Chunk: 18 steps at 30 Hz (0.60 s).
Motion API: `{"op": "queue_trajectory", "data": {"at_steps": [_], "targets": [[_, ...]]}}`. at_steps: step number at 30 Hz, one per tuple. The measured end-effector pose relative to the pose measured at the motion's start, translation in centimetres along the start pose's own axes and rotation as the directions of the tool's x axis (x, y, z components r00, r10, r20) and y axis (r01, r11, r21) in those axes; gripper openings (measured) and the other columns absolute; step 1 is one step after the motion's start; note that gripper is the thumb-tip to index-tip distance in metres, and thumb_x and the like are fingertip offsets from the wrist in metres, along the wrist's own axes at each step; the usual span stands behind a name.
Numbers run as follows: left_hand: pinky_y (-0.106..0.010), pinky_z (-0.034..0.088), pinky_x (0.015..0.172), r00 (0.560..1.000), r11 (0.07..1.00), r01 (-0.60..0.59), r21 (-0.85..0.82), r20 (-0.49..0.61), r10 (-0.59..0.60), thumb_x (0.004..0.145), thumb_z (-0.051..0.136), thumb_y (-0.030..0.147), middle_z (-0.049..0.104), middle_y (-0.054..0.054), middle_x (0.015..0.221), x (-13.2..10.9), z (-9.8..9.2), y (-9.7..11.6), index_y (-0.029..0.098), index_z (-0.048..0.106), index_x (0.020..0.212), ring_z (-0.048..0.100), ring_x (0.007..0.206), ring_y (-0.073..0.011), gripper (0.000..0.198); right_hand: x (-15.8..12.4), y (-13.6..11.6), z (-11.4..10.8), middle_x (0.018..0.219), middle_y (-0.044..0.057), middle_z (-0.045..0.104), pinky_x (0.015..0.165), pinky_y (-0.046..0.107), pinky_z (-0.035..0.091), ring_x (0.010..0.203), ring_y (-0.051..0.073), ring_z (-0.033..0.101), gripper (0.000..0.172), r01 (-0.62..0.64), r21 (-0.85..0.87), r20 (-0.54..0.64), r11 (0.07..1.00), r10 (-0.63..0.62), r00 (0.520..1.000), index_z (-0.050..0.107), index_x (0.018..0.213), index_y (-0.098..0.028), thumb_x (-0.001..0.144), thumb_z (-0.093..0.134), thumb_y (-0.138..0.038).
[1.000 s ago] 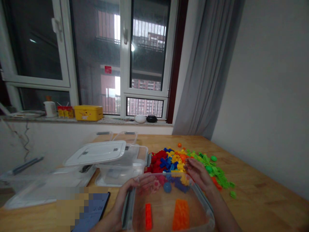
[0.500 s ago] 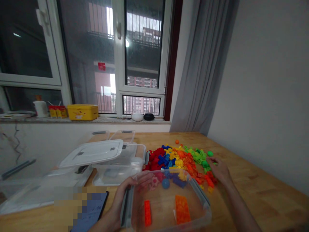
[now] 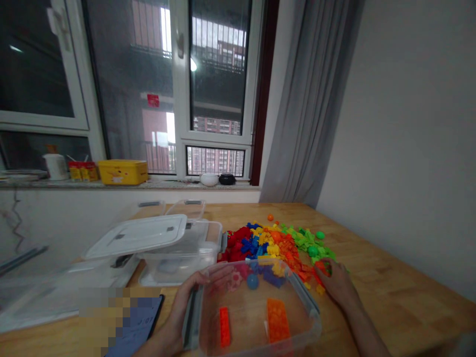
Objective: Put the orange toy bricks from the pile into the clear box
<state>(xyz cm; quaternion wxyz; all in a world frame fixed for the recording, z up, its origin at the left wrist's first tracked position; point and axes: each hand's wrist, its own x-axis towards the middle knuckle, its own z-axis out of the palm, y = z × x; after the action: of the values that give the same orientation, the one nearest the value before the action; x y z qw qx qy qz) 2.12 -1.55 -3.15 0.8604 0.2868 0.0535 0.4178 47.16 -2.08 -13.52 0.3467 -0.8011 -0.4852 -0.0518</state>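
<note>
Compared with the frame half a second earlier, the right hand (image 3: 336, 285) has drawn back from the green edge of the brick pile (image 3: 282, 245) toward the clear plastic bin (image 3: 256, 312). It now lies at the pile's near right corner with its fingers curled around a small red-orange brick (image 3: 323, 267). The left hand (image 3: 189, 297) remains in place, gripping the bin's left wall next to the grey latch (image 3: 190, 317), with its fingers over the rim. The camera view has shifted slightly; the bin itself has not visibly moved.

The bin stands at the near edge of the table (image 3: 390, 292), just in front of the pile. Inside it lie a narrow orange brick (image 3: 223, 333), a wide orange plate (image 3: 277, 320) and a blue ball (image 3: 253, 281), with pink, blue and yellow pieces along the far wall.

The table is light wood. The pile is sorted into colour bands: red, blue, yellow, orange, green. To the left stand further clear containers (image 3: 182, 258), one of which carries a white lid (image 3: 137, 235) laid askew. A dark phone (image 3: 136, 327) lies at the near left.

Behind the table, a stone windowsill (image 3: 159, 184) holds a yellow box (image 3: 122, 171), a white cup (image 3: 55, 166) and two small bowls (image 3: 217, 179). Large white-framed windows show apartment buildings outside. A grey curtain (image 3: 308, 99) hangs to the right of them, next to a plain white wall.
</note>
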Motion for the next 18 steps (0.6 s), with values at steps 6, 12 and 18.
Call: {"op": "queue_trajectory", "data": {"at_steps": [6,12,18], "targets": [[-0.047,0.023,0.118,1.0,1.0,0.01,-0.011,-0.004,-0.01,0.077,0.042,0.012,0.073,-0.011,0.123,0.0,0.2,0.0,0.013,0.068,0.12,0.057,0.127,-0.0301,0.05,-0.2,-0.1,-0.1,0.098,0.012,0.067,0.081,0.035,0.05,0.091,0.026,0.065,0.041,0.043,0.071,0.02,0.997,-0.045,0.999,0.058,0.107,-0.017,0.081,0.05,-0.047],[-0.046,0.023,0.119,1.0,1.0,0.003,-0.011,-0.006,-0.003,0.076,0.042,0.011,0.073,-0.011,0.123,0.0,0.2,0.1,0.013,0.069,0.118,0.057,0.127,-0.0294,0.05,-0.3,-1.2,-0.7,0.103,0.012,0.068,0.08,0.034,0.049,0.092,0.026,0.066,0.043,0.01,0.11,-0.018,0.994,-0.008,1.0,0.057,0.11,-0.017,0.081,0.049,-0.049],[-0.048,0.025,0.117,1.0,1.0,0.008,0.005,0.012,-0.008,0.077,0.041,0.011,0.074,-0.011,0.122,0.1,0.3,0.1,0.014,0.067,0.121,0.059,0.125,-0.0306,0.051,-2.0,-6.0,-2.6,0.108,0.011,0.068,0.073,0.036,0.051,0.076,0.022,0.063,0.056,-0.023,0.32,-0.08,0.947,0.051,0.995,0.057,0.119,-0.018,0.079,0.054,-0.057]]}}
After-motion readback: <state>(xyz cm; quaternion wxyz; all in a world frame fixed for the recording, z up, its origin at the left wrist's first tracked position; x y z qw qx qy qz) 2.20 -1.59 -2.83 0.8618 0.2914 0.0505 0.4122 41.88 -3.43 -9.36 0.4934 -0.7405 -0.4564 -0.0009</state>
